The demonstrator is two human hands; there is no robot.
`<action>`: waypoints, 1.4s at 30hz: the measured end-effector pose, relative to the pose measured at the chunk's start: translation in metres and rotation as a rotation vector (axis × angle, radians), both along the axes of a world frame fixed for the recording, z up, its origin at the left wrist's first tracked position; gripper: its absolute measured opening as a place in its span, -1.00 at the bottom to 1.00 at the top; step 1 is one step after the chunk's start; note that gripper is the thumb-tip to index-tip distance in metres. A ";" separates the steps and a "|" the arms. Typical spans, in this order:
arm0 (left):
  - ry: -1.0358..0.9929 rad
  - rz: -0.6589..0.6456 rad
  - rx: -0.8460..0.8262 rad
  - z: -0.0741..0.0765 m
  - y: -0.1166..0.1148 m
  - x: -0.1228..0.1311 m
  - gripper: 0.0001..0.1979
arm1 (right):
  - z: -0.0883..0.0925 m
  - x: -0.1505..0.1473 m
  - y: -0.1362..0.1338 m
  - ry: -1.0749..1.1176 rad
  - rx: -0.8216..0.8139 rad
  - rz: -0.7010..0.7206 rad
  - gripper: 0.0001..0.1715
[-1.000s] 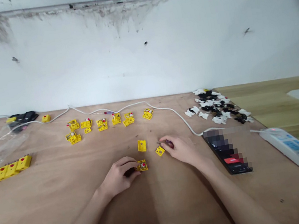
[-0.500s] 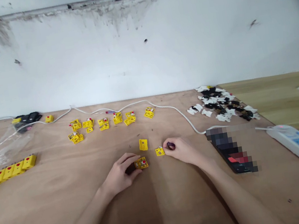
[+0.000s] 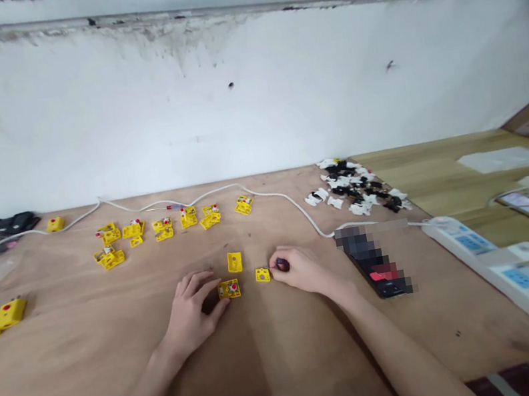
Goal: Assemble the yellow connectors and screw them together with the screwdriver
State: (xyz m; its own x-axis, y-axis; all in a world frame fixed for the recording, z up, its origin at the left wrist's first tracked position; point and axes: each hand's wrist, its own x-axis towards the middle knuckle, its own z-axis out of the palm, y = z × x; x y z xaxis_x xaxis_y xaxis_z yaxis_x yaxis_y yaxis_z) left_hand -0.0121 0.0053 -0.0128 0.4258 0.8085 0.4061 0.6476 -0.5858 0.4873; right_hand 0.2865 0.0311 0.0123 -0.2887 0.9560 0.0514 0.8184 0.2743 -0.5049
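My left hand [image 3: 195, 311] curves around a small open yellow housing [image 3: 230, 289] with a red button and metal parts inside. Thumb and forefinger pinch its left end on the table. In my right hand [image 3: 297, 269], closed fingers grip what looks like a screwdriver, its dark purple handle [image 3: 282, 264] seen nearly end-on; its tip cannot be made out. Just left of those fingertips lies a flat yellow plate [image 3: 262, 275] with holes. A hollow yellow cover [image 3: 234, 262] sits behind the housing, apart from both hands.
Several opened yellow housings [image 3: 163, 228] lie in back, beside a thin screwdriver [image 3: 174, 206]. Closed yellow units [image 3: 10, 313] line the left. A white cable [image 3: 289, 195] runs behind. On the right are black and white pieces [image 3: 364, 185], a phone [image 3: 372, 264] and a power strip [image 3: 500, 273].
The view has swung to the right, so everything appears shifted left and more of the power strip shows. Both hands stay at the same yellow parts.
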 end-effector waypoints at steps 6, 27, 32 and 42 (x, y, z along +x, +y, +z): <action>0.016 -0.002 -0.031 -0.001 0.000 0.000 -0.73 | 0.008 -0.010 -0.009 0.256 0.088 0.168 -0.89; 0.033 -0.015 -0.096 0.006 -0.002 0.002 -0.69 | -0.015 -0.050 -0.027 0.260 0.186 0.381 -0.74; 0.027 -0.016 -0.089 0.006 -0.002 0.002 -0.70 | -0.013 -0.049 -0.026 0.276 0.171 0.377 -0.72; 0.019 -0.020 -0.097 0.005 -0.002 0.002 -0.70 | -0.017 -0.050 -0.027 0.243 0.185 0.373 -0.74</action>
